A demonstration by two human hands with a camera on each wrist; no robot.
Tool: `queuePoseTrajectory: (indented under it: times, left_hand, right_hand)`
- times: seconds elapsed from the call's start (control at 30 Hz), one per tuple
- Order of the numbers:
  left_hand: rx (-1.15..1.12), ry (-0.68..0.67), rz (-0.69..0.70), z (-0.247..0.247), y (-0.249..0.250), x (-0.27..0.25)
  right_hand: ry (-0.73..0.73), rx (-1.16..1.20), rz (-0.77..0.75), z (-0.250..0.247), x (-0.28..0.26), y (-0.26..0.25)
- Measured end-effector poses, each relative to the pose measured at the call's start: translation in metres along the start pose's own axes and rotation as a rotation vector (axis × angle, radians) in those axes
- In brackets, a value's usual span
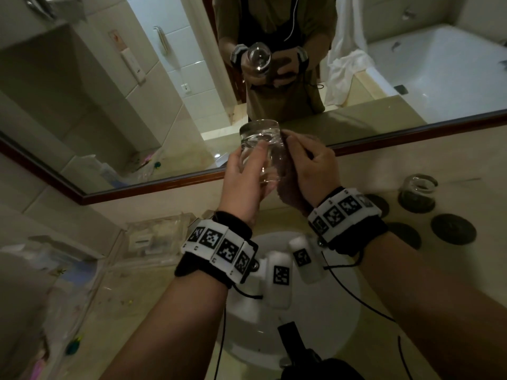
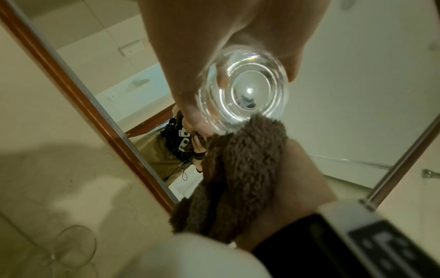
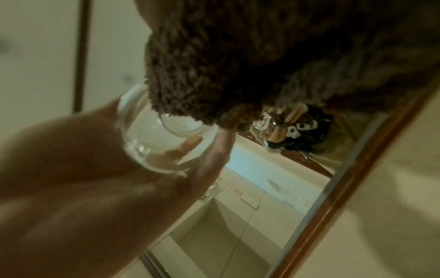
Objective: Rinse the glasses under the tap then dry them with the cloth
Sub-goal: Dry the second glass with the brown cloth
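My left hand [image 1: 248, 171] grips a clear round glass [image 1: 260, 145] and holds it up in front of the mirror, above the basin. Its thick base [image 2: 245, 90] faces the left wrist camera. My right hand [image 1: 307, 160] holds a brown fluffy cloth [image 1: 290, 193] bunched against the right side of the glass. In the right wrist view the cloth [image 3: 250, 62] covers part of the glass [image 3: 161, 135], with the left hand's fingers [image 3: 204, 150] curled round the bowl. A second glass [image 1: 418, 192] stands on the counter at the right.
A white basin [image 1: 348, 319] lies below my wrists. Dark round coasters [image 1: 452, 229] sit on the counter at the right. Clear plastic packets [image 1: 153, 239] lie at the left. The wood-framed mirror [image 1: 153, 192] is close behind the glass. Another glass [image 2: 73, 246] shows low in the left wrist view.
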State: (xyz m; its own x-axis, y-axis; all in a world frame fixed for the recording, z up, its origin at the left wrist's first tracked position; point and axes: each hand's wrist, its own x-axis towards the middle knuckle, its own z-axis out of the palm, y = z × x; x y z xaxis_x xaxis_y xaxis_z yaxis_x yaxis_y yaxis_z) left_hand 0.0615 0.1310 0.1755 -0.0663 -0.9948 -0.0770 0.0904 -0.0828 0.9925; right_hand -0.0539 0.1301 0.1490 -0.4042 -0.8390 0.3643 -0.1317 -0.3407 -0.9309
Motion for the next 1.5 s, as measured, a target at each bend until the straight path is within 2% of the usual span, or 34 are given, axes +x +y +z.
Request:
queuePoseTrajectory:
  times: [0.1,0.23,0.3,0.43,0.6,0.8,0.9,0.97,1.07,1.17,1.27,1.37,1.5]
  left_hand:
    - [0.034,0.005,-0.005,0.001,0.001,-0.001]
    - [0.087,0.064,0.046,-0.001,0.001,0.000]
    - [0.044,0.047,0.041,-0.002,0.003,-0.001]
    - [0.001,-0.040,-0.015,-0.003,0.007,-0.006]
    - [0.113,-0.090,-0.055,-0.010,0.007,-0.008]
    - [0.202,-0.043,-0.013,-0.008,0.015,-0.009]
    - [0.165,0.021,0.012,-0.008,0.017,-0.011]
    - [0.130,0.009,0.009,-0.010,0.018,-0.011]
    - [0.101,-0.030,0.020,-0.010,0.021,-0.014]
    - [0.109,-0.002,0.044,-0.008,0.023,-0.016]
    - [0.142,0.060,0.063,-0.007,0.022,-0.016]
    - [0.092,0.047,0.022,-0.009,0.023,-0.017]
    - [0.084,-0.027,-0.012,-0.013,0.023,-0.018]
  right_hand:
    - [-0.039,0.014,0.057,-0.002,0.004,-0.001]
    - [-0.049,-0.125,-0.094,0.002,-0.004,-0.005]
    - [-0.024,-0.129,-0.124,0.003,-0.005,-0.007]
    - [-0.005,0.082,0.050,0.001,0.000,-0.006]
    - [-0.020,0.082,0.103,-0.002,-0.001,-0.001]
    - [-0.041,-0.049,0.016,0.003,-0.007,-0.004]
    - [-0.066,-0.116,-0.081,0.007,-0.014,-0.011]
    - [-0.042,-0.122,-0.126,0.007,-0.015,-0.013]
    - [-0.028,-0.036,-0.029,0.006,-0.010,-0.012]
    - [-0.056,-0.022,0.039,0.007,-0.007,-0.009]
    - [-0.090,-0.056,-0.039,0.008,-0.011,-0.015]
    - [-0.080,-0.101,-0.135,0.010,-0.015,-0.019]
    - [-0.075,0.037,0.036,0.009,-0.007,-0.015]
